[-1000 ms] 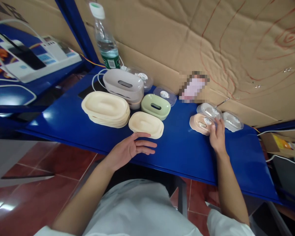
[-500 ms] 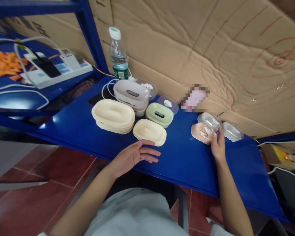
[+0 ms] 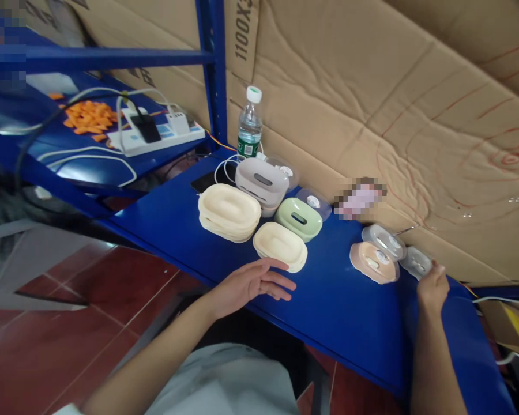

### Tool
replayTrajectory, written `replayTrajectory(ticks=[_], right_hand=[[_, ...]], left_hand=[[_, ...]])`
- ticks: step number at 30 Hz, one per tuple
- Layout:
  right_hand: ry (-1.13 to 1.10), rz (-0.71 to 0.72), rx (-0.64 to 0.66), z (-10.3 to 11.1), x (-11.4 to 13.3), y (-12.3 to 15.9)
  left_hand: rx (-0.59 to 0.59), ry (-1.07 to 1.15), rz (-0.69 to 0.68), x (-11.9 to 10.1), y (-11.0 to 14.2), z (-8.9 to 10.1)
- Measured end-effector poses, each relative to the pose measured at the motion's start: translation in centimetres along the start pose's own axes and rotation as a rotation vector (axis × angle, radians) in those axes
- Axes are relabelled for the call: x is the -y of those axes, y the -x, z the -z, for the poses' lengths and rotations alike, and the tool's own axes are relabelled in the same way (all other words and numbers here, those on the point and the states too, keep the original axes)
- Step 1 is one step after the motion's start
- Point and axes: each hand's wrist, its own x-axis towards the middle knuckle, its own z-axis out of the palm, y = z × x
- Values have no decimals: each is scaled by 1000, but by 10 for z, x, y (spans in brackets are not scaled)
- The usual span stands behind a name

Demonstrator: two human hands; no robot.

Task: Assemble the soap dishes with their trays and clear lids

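Below a brown cardboard sheet [image 3: 328,75] printed "1100X", the person's left hand [image 3: 251,286] hangs open near small cream oval trays [image 3: 280,245]; the right hand [image 3: 433,287] meets a grey oval plastic case [image 3: 416,263], grip unclear.

Creased brown cardboard sheeting [image 3: 320,115], bearing red marks [image 3: 512,158] at right, backs the blue tabletop [image 3: 337,317] at centre. Blue shelf framing [image 3: 112,56] stands upper left. Red floor tiles [image 3: 108,363], pale-jointed, show lower left.

I'm getting two stacks of cream oval trays [image 3: 230,207] [image 3: 280,243] (can't tell how many per stack), one lavender-grey slotted oval stack [image 3: 266,194], one pale-green slotted oval box [image 3: 303,229], two grey oval boxes [image 3: 383,241] [image 3: 415,263], one peach oval box [image 3: 377,267], two loose clear lids [image 3: 313,203] [image 3: 286,173] and one clear plastic bottle [image 3: 249,128].
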Motion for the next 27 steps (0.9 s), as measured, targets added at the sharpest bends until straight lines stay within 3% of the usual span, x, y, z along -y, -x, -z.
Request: replayTrajectory(ticks=[4,8,14,19,22,25,27], right_hand=[[61,-148,-98,0,-11,5],[66,-113,-91,0,1,17],[14,-79,-28,-13,34,29],[-56,-106,64,-22,38,34],[-76,-69,73,-15,43,33],[-91,75,10,-2,70,31],[-110,212,35,3,104,32]], left_hand=[[-17,16,-24,0,3,0],[-60,6,-35,-1,4,-1],[-63,-78,-20,-1,0,-2],[-84,-124,-22,1,1,-6],[-298,-406,-185,1,9,-10],[-584,-948,-453,-4,16,-8],[-596,-1229,-488,-9,15,-1]])
